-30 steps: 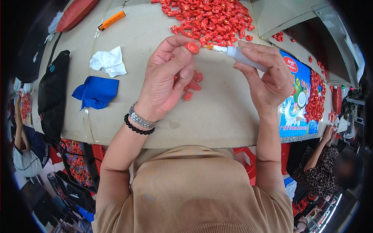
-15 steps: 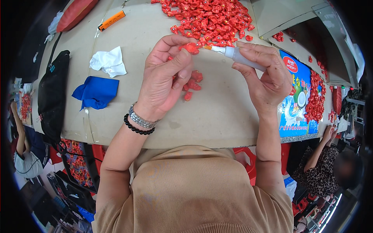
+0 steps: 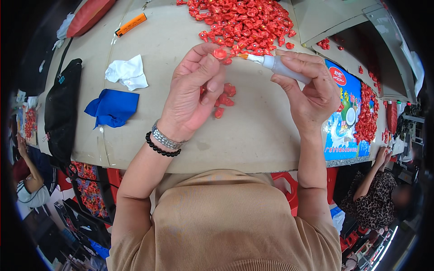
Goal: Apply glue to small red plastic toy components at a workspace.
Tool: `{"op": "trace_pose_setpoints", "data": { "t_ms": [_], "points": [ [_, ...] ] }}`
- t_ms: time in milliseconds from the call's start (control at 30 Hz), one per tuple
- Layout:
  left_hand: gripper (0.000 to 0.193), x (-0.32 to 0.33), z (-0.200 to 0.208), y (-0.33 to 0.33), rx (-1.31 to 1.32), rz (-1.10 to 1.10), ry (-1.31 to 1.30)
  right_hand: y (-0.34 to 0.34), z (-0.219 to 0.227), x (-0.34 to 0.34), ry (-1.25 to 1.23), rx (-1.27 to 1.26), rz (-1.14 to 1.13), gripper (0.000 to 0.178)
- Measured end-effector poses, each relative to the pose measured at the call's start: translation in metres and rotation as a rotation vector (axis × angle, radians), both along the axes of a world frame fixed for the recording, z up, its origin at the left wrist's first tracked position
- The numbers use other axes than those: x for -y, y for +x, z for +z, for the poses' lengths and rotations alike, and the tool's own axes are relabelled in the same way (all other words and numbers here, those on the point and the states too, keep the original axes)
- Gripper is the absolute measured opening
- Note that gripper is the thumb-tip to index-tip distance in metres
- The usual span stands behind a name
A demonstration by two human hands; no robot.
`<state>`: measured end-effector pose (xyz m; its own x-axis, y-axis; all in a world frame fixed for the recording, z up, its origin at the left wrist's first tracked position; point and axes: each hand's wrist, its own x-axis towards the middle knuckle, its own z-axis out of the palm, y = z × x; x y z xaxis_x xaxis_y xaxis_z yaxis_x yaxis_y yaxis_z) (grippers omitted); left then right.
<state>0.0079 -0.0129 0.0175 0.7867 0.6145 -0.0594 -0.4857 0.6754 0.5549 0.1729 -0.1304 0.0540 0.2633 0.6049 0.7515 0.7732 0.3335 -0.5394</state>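
My left hand (image 3: 192, 86) pinches a small red plastic piece (image 3: 219, 54) between thumb and fingertips, its round cupped side showing. More red may be tucked in the curled fingers, but that is partly hidden. In my right hand (image 3: 316, 88) lies a pale squeeze bottle (image 3: 281, 67) with a white neck and a thin orange tip. That tip points left, close to the held piece; whether they touch I cannot tell. Several loose red pieces (image 3: 226, 97) lie on the table just beyond my left palm. A big heap of red pieces (image 3: 248, 25) spreads past both hands.
On the left are a white cloth (image 3: 126, 72), a blue cloth (image 3: 112, 107), an orange cylinder (image 3: 131, 25) and a black bag (image 3: 63, 108). A blue printed sheet (image 3: 341, 126) bears more red pieces on the right. Co-workers sit at both sides, one in a leopard-print top (image 3: 373, 198).
The red piece has turned in my left fingers, so its cupped side now shows. The bottle tip has shifted only slightly. The co-worker's arm at far left has moved.
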Motion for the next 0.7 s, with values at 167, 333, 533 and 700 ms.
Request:
{"op": "trace_pose_setpoints", "data": {
  "t_ms": [167,333,533,700],
  "points": [
    [0.020,-0.0001,-0.0030,-0.0005,0.062,-0.037,-0.042,0.0011,-0.0039,-0.0009,-0.026,-0.092,-0.002,0.028],
    [0.020,-0.0010,-0.0030,-0.0006,0.101,-0.039,-0.039,-0.0012,-0.0049,-0.0024,-0.041,-0.148,0.027,0.027],
    [0.020,-0.0010,-0.0015,-0.0013,0.111,-0.048,-0.039,0.0005,-0.0065,-0.0035,-0.031,-0.145,0.044,0.028],
    [0.020,-0.0007,-0.0017,-0.0010,0.092,-0.052,-0.038,0.0006,-0.0051,-0.0026,-0.037,-0.141,0.025,0.028]
  ]
}}
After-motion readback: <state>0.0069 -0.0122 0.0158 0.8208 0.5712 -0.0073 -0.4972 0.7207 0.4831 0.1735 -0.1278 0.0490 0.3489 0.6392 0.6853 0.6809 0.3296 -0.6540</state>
